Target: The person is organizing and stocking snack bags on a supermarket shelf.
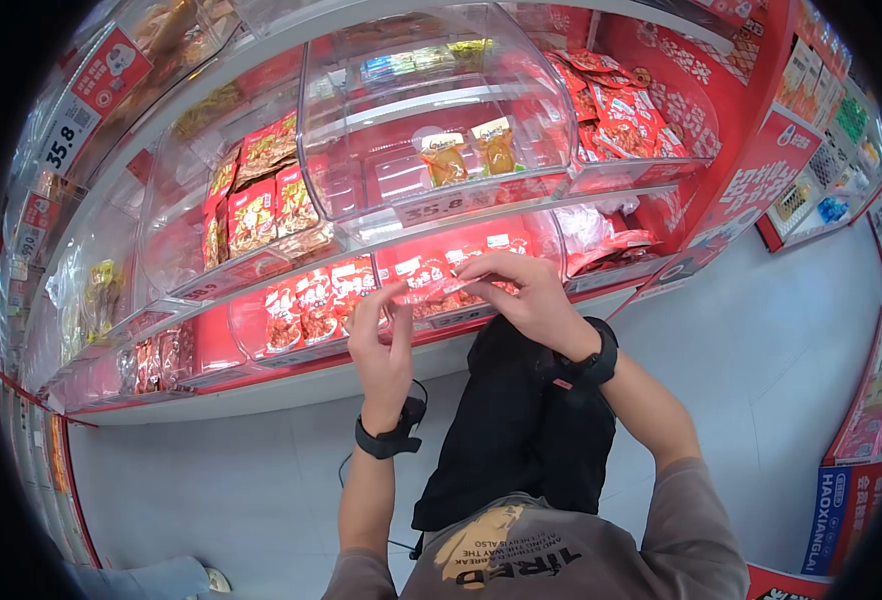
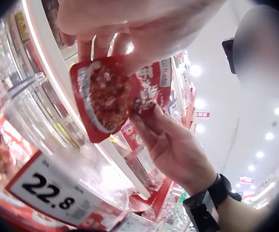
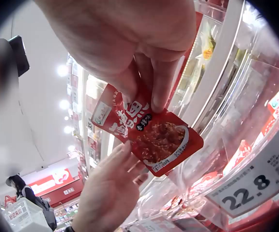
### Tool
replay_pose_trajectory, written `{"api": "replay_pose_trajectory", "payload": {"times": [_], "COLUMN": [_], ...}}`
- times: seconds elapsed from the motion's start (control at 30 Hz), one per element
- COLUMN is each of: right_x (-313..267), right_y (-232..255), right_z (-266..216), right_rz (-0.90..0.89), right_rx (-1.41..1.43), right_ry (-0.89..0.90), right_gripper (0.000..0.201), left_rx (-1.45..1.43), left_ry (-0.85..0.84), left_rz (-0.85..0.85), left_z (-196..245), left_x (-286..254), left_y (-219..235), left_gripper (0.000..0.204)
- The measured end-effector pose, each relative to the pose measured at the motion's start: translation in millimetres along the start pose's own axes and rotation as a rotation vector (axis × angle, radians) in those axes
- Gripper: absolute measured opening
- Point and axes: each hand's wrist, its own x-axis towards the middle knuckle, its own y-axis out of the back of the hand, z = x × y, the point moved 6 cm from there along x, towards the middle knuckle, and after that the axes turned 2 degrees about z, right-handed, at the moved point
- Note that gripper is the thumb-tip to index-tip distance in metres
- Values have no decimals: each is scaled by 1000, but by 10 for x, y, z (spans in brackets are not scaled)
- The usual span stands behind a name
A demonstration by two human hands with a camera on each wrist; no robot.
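Both hands hold a small red snack packet [image 3: 163, 140] between them, printed with white characters and a picture of reddish food in a bowl. My right hand [image 1: 531, 300] pinches one edge between thumb and fingers, as the right wrist view shows. At the opposite side, the fingers of my left hand [image 1: 379, 350] grip the packet; in the left wrist view its thumb lies over the front. The packet is held up before a lower clear bin of similar red packets [image 1: 311, 305], above its price tag [image 2: 47, 191] reading 22.8.
Clear curved bins [image 1: 441, 120] rise in tiers ahead, some holding red bags [image 1: 626, 120] and brownish packets [image 1: 496, 150]. A red side panel [image 1: 751, 190] closes the display at the right. In the right wrist view a person [image 3: 26, 193] stands far behind beside a white basket [image 3: 26, 217].
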Motion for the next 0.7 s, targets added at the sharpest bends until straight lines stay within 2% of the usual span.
{"api": "replay_pose_trajectory", "payload": {"times": [0.03,0.1,0.17,0.2,0.33,0.43,0.57,0.6,0.7], "right_x": [66,112,86,109,132,145,134,133,163], "right_y": [-22,-92,-150,-157,-437,-564,-550,-522,-309], "right_z": [82,472,861,912,1255,1507,1518,1465,1185], "right_rz": [8,-7,-41,-49,-255,-197,-254,-238,-158], "right_rx": [-47,3,-31,-179,-303,-267,-307,-168,-278], "right_ry": [44,-128,-335,-382,-336,-470,-443,-476,-391], "right_gripper": [13,16,21,27,28,30,24,24,24], "left_rx": [-1,-6,66,114,333,456,644,637,642], "left_ry": [-47,-146,-173,-213,-316,-333,-376,-373,-332], "left_rz": [66,187,117,92,-61,-193,-274,-285,-308], "left_z": [16,42,46,22,-20,-139,-109,-97,-138], "left_x": [79,179,202,202,127,104,114,121,178], "left_y": [34,82,59,30,-143,-369,-612,-659,-772], "left_gripper": [26,24,24,25,32,38,48,49,53]}}
